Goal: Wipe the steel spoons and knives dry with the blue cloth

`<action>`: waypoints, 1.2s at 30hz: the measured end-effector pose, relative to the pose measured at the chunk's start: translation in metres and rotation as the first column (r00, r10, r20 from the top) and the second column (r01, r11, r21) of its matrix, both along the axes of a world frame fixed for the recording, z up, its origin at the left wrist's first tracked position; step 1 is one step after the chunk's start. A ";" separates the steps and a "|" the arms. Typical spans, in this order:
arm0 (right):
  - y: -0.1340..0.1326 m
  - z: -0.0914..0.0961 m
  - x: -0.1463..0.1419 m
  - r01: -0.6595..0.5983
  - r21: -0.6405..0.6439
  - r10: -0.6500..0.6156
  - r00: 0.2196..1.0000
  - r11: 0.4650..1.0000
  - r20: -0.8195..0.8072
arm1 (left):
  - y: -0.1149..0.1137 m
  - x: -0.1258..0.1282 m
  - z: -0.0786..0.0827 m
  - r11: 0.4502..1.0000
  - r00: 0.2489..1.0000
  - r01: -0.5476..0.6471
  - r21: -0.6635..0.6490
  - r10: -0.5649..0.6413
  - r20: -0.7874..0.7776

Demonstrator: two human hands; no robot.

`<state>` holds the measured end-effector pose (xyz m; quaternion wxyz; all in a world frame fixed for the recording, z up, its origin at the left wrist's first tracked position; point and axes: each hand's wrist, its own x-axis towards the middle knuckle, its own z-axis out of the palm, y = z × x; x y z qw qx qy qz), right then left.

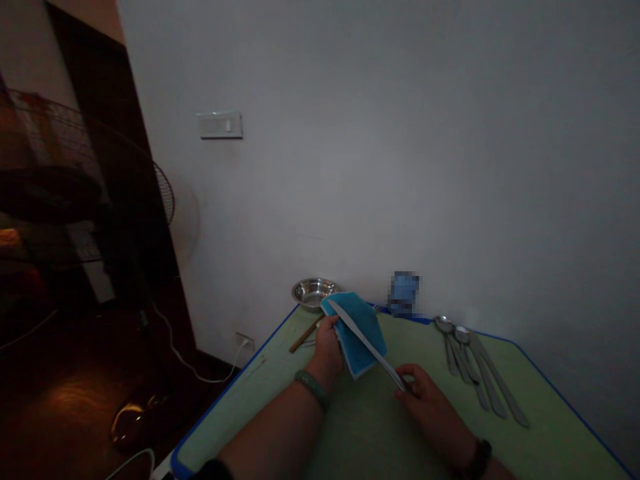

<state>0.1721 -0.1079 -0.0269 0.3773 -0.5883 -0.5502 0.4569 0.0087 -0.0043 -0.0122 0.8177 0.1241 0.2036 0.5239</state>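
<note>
My left hand (329, 350) is closed on a blue cloth (369, 325) with a pale edge, held above the table. A silver table knife (363, 341) lies slantwise across the cloth, its blade tip near my left fingers. My right hand (425, 397) grips the knife's handle end between thumb and fingers. How the left fingers sit behind the cloth is hidden. Right of my hands, several spoons and knives (480, 367) lie side by side on the table.
A steel bowl (314, 293) stands at the table's back left, near a brown stick-like piece (306, 335). A blurred blue object (404, 292) is against the wall. The green table (370, 440) has a blue edge. A fan (90, 193) stands left.
</note>
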 end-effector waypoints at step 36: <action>0.001 -0.002 0.003 -0.072 -0.004 0.071 0.994 0.997 -0.086 | -0.003 -0.001 0.012 0.996 0.989 -0.091 0.005 0.091 -0.115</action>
